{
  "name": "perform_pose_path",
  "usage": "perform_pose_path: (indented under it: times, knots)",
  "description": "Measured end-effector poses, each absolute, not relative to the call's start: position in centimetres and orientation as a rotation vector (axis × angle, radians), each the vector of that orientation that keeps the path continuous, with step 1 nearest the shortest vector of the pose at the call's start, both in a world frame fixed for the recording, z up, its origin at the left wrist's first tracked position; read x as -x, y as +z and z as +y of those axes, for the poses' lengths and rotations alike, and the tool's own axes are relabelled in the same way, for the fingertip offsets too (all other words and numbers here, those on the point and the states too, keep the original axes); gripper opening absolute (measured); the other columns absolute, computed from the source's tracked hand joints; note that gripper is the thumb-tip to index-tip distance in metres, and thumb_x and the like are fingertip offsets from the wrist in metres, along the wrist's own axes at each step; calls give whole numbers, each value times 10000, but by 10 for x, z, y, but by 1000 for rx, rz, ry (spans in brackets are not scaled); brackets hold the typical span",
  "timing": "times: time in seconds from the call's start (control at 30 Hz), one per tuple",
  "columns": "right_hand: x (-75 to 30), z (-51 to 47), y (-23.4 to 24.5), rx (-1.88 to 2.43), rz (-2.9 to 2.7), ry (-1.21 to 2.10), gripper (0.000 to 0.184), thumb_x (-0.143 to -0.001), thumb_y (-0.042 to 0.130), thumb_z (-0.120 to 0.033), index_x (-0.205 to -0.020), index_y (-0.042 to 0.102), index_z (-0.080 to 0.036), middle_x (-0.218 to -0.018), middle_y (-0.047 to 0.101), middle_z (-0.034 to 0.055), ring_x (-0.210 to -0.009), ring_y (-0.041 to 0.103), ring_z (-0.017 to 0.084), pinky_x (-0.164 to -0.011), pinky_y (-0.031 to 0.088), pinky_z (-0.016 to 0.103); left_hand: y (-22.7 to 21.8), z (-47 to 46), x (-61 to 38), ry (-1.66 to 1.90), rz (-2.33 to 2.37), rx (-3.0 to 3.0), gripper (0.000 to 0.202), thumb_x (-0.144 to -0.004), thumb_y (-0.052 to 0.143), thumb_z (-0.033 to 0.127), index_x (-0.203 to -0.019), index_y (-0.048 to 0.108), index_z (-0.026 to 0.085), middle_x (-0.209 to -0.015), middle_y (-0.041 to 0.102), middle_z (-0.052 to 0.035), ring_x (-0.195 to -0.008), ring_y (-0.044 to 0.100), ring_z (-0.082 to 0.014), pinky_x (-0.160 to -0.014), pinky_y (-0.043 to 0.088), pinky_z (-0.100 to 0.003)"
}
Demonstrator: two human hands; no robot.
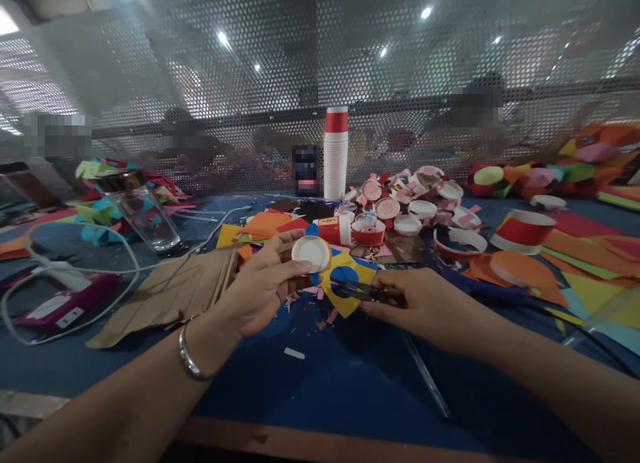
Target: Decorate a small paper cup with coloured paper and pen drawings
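Observation:
My left hand [273,276] is closed on a paper cup bottom [311,253], a round white piece with a raised rim. Yellow paper [345,301] with blue circles sits behind and to the right of it; blue round bits stick out above and below the white piece. My right hand [407,296] grips a pair of scissors [357,289], their blades pointing left across the coloured paper. Whether the blades are biting into the paper I cannot tell. Paper scraps lie on the blue table [330,396] beneath both hands.
A tall stack of paper cups [335,156] stands at the back, beside a heap of cut cup pieces [415,199]. Cardboard [165,293], a glass bottle [147,213] and a purple power strip [53,303] are left. Coloured paper [595,249] and a clear stick [425,376] lie right.

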State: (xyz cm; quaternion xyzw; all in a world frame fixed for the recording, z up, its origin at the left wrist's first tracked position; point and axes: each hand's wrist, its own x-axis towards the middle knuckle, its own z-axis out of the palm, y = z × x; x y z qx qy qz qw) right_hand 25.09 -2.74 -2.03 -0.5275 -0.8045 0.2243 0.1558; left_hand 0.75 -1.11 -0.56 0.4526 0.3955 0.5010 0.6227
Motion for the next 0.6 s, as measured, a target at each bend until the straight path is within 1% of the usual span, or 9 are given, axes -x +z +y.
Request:
perform_pose_path:
  times: [0.13, 0.2, 0.27, 0.3, 0.37, 0.43, 0.47, 0.5, 0.6]
  knots:
    - [-255, -26, -21, 1521, -2247, 562, 370, -966, 607, -540, -811, 655, -208, -751, 714, 46, -648, 610, 197, -568, 365, 301, -14, -9, -8, 1190, 923, -1170, 432, -811, 758, 91, -1205, 622, 205, -1068, 787, -69, -951, 742, -211, -736, 613, -274]
    - [-258, -25, -21, 1490, -2169, 527, 402, -974, 582, -573, -823, 657, -208, -735, 713, 40, -629, 614, 192, -551, 362, 298, -18, -8, -7, 1235, 942, -1298, 473, -812, 773, 112, -1248, 616, 207, -1035, 801, -61, -989, 744, -215, -792, 597, -276]
    - [-258, -25, -20, 1465, -2147, 505, 397, -981, 574, -566, -835, 666, -208, -712, 708, 33, -610, 612, 187, -535, 359, 293, -21, -7, -8, 1266, 972, -1405, 507, -824, 778, 147, -1295, 598, 206, -983, 809, -54, -969, 748, -214, -813, 587, -285]
    - [-257, -25, -20, 1460, -2169, 500, 380, -980, 584, -547, -829, 668, -209, -707, 707, 31, -606, 611, 186, -531, 356, 291, -21, -7, -8, 1278, 993, -1438, 518, -833, 775, 164, -1314, 587, 205, -958, 810, -52, -932, 750, -212, -792, 587, -287]
    - [-255, -27, -19, 1482, -2258, 505, 313, -970, 624, -481, -823, 676, -210, -722, 718, 33, -622, 626, 190, -535, 355, 288, -20, -7, -9, 1318, 1037, -1471, 544, -837, 771, 192, -1342, 568, 205, -915, 804, -47, -804, 741, -203, -663, 578, -272]
    - [-251, -29, -19, 1548, -2361, 480, 237, -948, 667, -424, -851, 693, -209, -760, 739, 41, -656, 655, 206, -549, 359, 293, -17, -10, -10, 1371, 1058, -1482, 580, -826, 776, 207, -1359, 546, 207, -900, 797, -47, -693, 708, -192, -514, 522, -249]
    - [-250, -30, -20, 1578, -2405, 434, 215, -938, 683, -410, -866, 698, -208, -775, 747, 44, -668, 668, 216, -555, 361, 299, -14, -11, -11, 1391, 1057, -1490, 599, -819, 782, 207, -1365, 536, 205, -887, 794, -47, -662, 692, -188, -476, 496, -244]
    - [-249, -31, -20, 1604, -2438, 382, 206, -933, 691, -403, -876, 700, -206, -789, 754, 49, -679, 679, 228, -563, 365, 308, -12, -13, -12, 1402, 1054, -1506, 613, -813, 787, 203, -1369, 529, 202, -866, 789, -43, -647, 681, -185, -472, 489, -243]
    - [-251, -33, -23, 1574, -2450, 131, 188, -932, 701, -379, -878, 697, -199, -858, 768, 72, -747, 716, 276, -592, 403, 339, -6, -16, -15, 1358, 1039, -1582, 605, -827, 775, 188, -1379, 526, 189, -785, 769, -24, -689, 692, -187, -599, 535, -263]
